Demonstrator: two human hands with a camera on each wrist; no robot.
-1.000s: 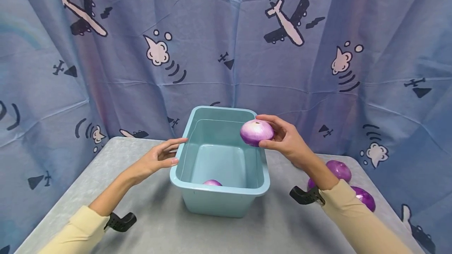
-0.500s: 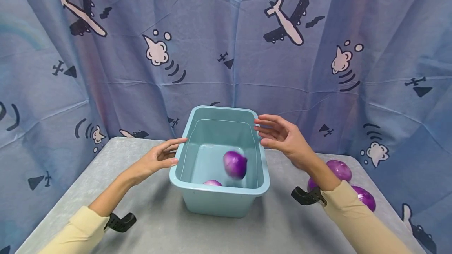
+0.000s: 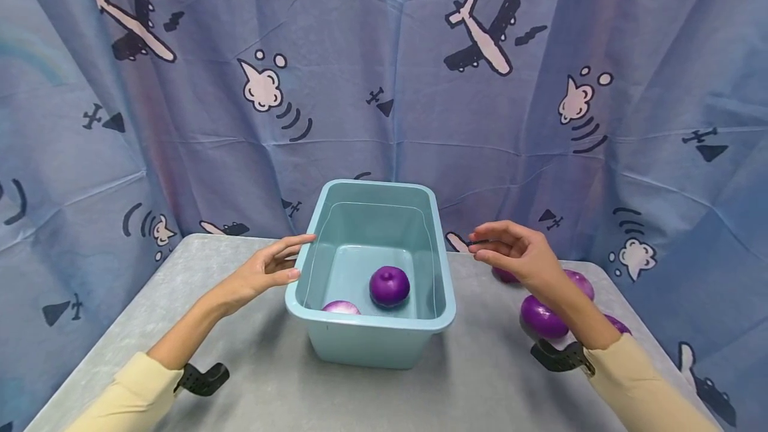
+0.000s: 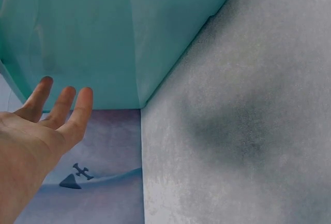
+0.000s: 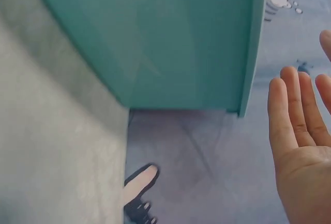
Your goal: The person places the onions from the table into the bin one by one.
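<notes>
A light blue plastic bin (image 3: 372,345) stands on the table with two purple onions inside. One dark purple onion (image 3: 390,287) sits near its middle, and a paler onion (image 3: 342,307) is partly hidden behind the near rim. My left hand (image 3: 264,271) rests its fingertips at the bin's left rim, fingers loosely extended; the left wrist view shows the fingers (image 4: 81,113) beside the bin's wall. To the right of the bin, my right hand (image 3: 522,255) hovers above the table with relaxed fingers and nothing in it. Below it lies a purple onion (image 3: 543,317).
More onions lie at the table's right side, including one onion (image 3: 581,283) behind my right wrist and one onion (image 3: 505,275) under the hand, both partly hidden. The grey table (image 3: 480,392) ends against a blue curtain (image 3: 360,85) with airplane prints.
My right hand has let go of an onion, which dropped into the bin and now sits there. The hand then moved right, away from the bin. The paler onion shifted slightly left.
</notes>
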